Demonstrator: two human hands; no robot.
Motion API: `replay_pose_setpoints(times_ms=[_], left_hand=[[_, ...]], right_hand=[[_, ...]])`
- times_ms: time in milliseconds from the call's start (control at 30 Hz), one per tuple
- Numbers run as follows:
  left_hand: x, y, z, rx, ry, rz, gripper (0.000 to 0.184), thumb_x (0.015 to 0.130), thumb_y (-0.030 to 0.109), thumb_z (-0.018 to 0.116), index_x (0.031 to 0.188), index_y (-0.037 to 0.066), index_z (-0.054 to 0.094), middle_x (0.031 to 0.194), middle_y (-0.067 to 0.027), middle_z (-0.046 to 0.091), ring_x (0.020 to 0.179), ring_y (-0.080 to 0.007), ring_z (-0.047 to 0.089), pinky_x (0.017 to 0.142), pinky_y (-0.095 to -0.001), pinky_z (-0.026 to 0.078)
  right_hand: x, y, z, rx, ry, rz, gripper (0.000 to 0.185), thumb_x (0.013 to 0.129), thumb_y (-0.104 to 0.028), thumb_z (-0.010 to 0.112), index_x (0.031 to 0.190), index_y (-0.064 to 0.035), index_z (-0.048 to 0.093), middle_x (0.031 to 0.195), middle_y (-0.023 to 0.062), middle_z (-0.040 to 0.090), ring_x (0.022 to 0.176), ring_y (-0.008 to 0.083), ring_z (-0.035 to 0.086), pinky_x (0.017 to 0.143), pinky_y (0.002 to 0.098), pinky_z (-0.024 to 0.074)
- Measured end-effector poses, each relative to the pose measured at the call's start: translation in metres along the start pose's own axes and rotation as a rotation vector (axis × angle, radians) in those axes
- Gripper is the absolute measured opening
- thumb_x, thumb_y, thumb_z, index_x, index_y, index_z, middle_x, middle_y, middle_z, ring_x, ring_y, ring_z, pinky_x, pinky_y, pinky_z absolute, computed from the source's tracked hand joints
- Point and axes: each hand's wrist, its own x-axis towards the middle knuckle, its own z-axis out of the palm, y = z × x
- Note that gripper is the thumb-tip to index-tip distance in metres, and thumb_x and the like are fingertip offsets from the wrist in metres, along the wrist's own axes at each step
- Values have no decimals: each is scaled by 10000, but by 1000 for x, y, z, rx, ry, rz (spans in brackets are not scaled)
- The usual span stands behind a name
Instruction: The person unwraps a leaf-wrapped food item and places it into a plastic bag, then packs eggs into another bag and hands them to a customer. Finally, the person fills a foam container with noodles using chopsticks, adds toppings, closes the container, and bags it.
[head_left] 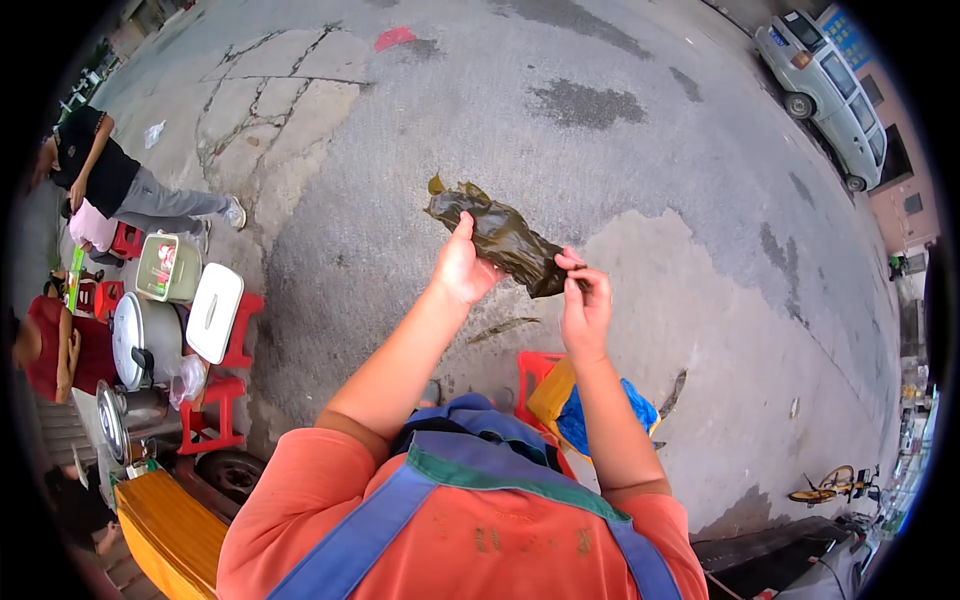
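Over grey paving, in front of the person's blue apron (340, 540), a dark, glossy, leaf-like sheet (510, 243) is held up between the two hands. The left hand (466, 268) grips it near one end, thumb on top; its other fingers are mostly hidden beneath. The right hand (585, 305) pinches the opposite end between thumb and fingers.

Below the right forearm, a yellow container (551, 392) sits at a red stool (537, 366), with crumpled blue plastic (574, 420) at its opening; what the plastic holds cannot be made out.

Well apart, on the person's left, stands a group of vessels. A pale green, see-through tub (170, 266) shows a red and white patch, though whether this is inside it or on its wall is unclear. Just beside it, a white lid (214, 313) is tilted above another red stool (243, 335). Next to these is a large metal pot (160, 335), its round grey cover (128, 341) hiding any contents. Nearer the person, a smaller metal vessel (146, 407) stands by a round metal disc (112, 423), its inside also out of sight. A clear plastic bag (188, 380) lies close to the pot, its contents too indistinct to name.
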Motion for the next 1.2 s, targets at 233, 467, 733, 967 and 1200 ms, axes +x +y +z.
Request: replay_pose_setpoints(times_ms=[233, 467, 733, 967, 1200], left_hand=[[-30, 42, -4, -62, -223, 73, 379, 897, 397, 494, 1096, 75, 511, 1075, -121, 571, 1029, -343, 533, 913, -522, 405], [-79, 56, 18, 301, -398, 130, 438, 882, 462, 496, 1090, 77, 507, 1034, -102, 595, 998, -297, 560, 896, -539, 415], [-131, 41, 11, 391, -321, 203, 414, 938, 362, 415, 1156, 19, 498, 1086, -93, 576, 977, -194, 551, 869, -343, 432], [-109, 25, -29, 813, -232, 500, 374, 940, 302, 434, 1089, -25, 534, 989, -72, 601, 879, -144, 556, 794, -272, 452], [-129, 78, -19, 506, -347, 136, 253, 918, 219, 506, 1077, 26, 547, 1015, -80, 620, 875, -155, 613, 755, -308, 513]], right_hand=[[-23, -57, 20, 577, 190, 257, 455, 857, -408, 529, 1187, -110, 432, 1163, 127, 533, 1047, 292, 536, 935, 476, 380], [-30, -91, 84, 540, -233, 553, 661, 889, -405, 490, 1404, -95, 217, 1307, 163, 422, 1142, 301, 473, 916, 435, 413], [-47, -91, 113, -705, -59, -107, 794, 832, -248, 564, 1384, 66, 89, 1259, 250, 396, 1114, 356, 421, 992, 426, 289], [15, -118, 110, -969, -54, -10, 231, 816, -150, 558, 961, 30, 551, 801, 118, 609, 704, 262, 582, 632, 382, 466], [8, -114, 109, 700, 111, 891, 150, 882, -175, 534, 979, -63, 562, 825, 38, 628, 643, 138, 583, 502, 260, 428]])
